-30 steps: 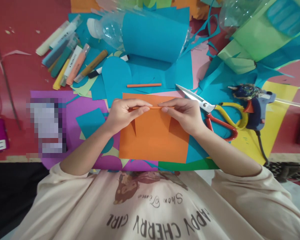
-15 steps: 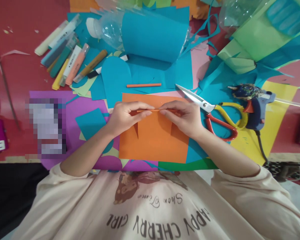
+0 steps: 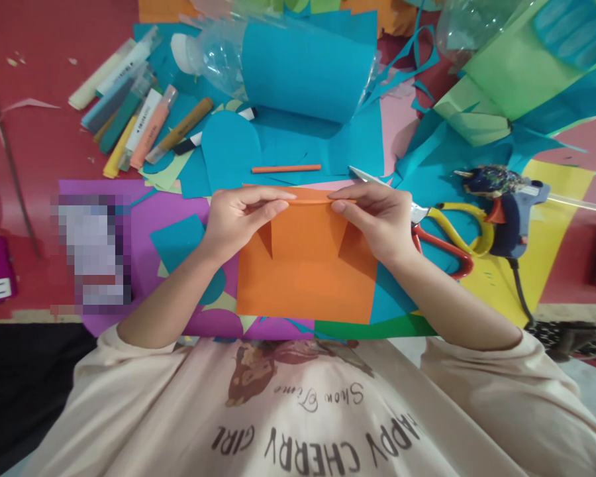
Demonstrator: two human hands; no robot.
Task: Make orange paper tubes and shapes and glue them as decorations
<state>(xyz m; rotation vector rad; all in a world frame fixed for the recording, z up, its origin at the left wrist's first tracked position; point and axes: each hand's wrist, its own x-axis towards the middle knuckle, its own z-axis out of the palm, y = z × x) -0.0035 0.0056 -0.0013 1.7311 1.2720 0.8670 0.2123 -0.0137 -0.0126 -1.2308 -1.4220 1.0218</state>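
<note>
Pinching: your left hand [image 3: 238,222] and right hand [image 3: 380,222] gripped one thin orange strip [image 3: 310,201]
Orange sheet [image 3: 308,271]: lay under them

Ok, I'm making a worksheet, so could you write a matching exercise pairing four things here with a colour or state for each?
1. Scissors
2. Glue gun
3. White-capped bottle
4. Orange paper

A. Wrapped in blue paper
B. Pinched by left hand and right hand
C. Red-and-yellow-handled
D. Mostly dark blue

Pairs: 1-C, 2-D, 3-A, 4-B
</note>
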